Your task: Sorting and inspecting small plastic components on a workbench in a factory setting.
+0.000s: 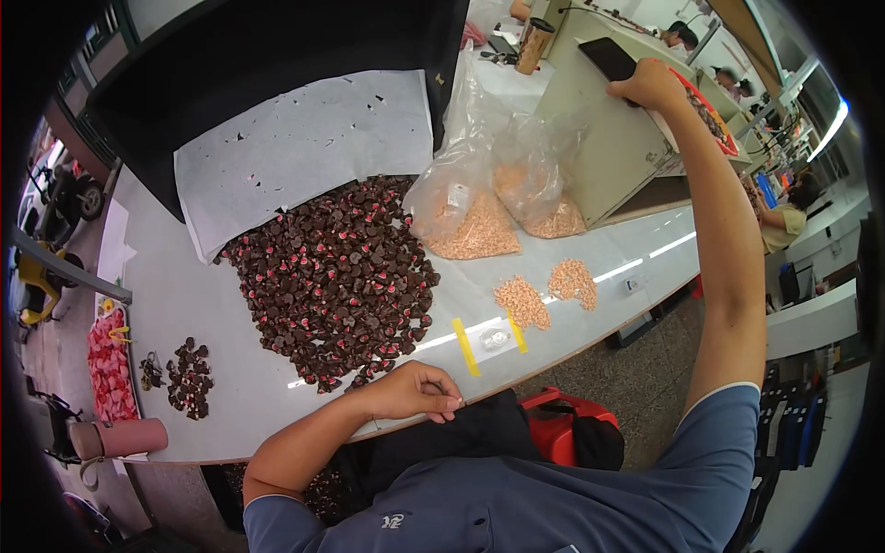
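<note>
My right hand (pixel 653 85) is stretched far out to the right and grips the corner of a black phone (pixel 607 57) above a pale green cabinet (pixel 595 120). My left hand (pixel 410 391) is closed at the table's near edge, thumb against curled fingers; whatever it may hold is too small to make out. Beyond it spreads a large heap of small dark brown pieces with red marks (pixel 336 276). To its right, a clear patch with yellow tape strips (pixel 466 347) is stuck to the table, beside two small piles of tan pieces (pixel 523 302).
Two clear plastic bags of tan pieces (pixel 475 226) stand against the cabinet. A white sheet (pixel 304 138) lines a black open box (pixel 277 55). At left are a smaller dark pile (pixel 190 378), a pink bottle (pixel 129 438) and a bag of pink pieces (pixel 111 359). A red stool (pixel 562 415) stands below.
</note>
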`<action>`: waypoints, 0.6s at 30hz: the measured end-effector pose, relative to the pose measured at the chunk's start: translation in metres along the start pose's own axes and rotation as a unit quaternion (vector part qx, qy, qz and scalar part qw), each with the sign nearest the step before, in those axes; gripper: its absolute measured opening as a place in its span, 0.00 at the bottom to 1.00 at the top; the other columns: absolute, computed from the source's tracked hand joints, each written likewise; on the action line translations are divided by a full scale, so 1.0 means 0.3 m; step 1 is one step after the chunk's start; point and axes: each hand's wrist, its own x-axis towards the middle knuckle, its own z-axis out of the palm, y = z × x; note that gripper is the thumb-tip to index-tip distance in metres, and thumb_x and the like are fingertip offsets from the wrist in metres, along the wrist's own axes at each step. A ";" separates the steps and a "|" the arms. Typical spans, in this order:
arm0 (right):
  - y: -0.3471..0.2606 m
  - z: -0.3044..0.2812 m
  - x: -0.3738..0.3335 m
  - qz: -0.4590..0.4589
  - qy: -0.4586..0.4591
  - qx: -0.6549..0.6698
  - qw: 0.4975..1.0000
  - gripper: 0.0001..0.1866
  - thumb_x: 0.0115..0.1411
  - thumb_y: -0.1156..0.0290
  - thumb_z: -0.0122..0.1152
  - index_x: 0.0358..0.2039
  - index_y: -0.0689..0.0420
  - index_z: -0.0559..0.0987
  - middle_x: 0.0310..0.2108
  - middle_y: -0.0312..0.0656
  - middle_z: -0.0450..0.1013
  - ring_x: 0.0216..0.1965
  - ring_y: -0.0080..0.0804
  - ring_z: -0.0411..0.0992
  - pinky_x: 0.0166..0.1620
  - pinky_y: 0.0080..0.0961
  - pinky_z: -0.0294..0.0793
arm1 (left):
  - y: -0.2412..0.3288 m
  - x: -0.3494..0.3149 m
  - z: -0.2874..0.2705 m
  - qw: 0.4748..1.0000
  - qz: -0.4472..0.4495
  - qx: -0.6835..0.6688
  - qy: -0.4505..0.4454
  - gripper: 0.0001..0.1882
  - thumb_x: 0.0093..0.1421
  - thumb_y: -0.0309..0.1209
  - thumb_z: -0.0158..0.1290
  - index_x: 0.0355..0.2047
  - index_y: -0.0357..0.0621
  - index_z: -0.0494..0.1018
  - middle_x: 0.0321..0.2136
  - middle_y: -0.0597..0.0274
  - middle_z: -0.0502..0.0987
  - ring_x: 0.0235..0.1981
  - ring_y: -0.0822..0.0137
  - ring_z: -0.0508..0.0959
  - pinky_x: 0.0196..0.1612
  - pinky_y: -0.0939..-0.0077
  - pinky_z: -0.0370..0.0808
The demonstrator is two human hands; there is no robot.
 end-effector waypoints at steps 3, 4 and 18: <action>-0.010 0.002 -0.017 0.008 0.072 -0.079 0.994 0.35 0.39 0.46 0.69 0.36 0.67 0.81 0.41 0.56 0.77 0.41 0.49 0.78 0.45 0.39 0.78 | 0.004 0.002 0.002 1.000 0.005 0.007 0.000 0.10 0.63 0.29 0.57 0.40 0.34 0.76 0.34 0.58 0.80 0.36 0.70 0.81 0.39 0.78 0.81; -0.011 0.000 -0.022 0.011 0.061 -0.082 0.995 0.37 0.39 0.45 0.69 0.39 0.67 0.80 0.44 0.57 0.76 0.44 0.49 0.77 0.46 0.39 0.77 | 0.004 0.000 0.003 1.000 0.005 0.008 -0.001 0.10 0.63 0.29 0.57 0.40 0.34 0.76 0.34 0.58 0.80 0.36 0.70 0.81 0.39 0.78 0.81; -0.010 -0.025 -0.035 0.005 0.049 -0.083 0.995 0.37 0.39 0.45 0.68 0.39 0.66 0.80 0.46 0.58 0.75 0.47 0.48 0.75 0.47 0.39 0.75 | 0.010 -0.003 0.005 1.000 -0.005 0.005 0.003 0.10 0.63 0.29 0.57 0.40 0.34 0.76 0.34 0.58 0.80 0.36 0.70 0.81 0.40 0.77 0.81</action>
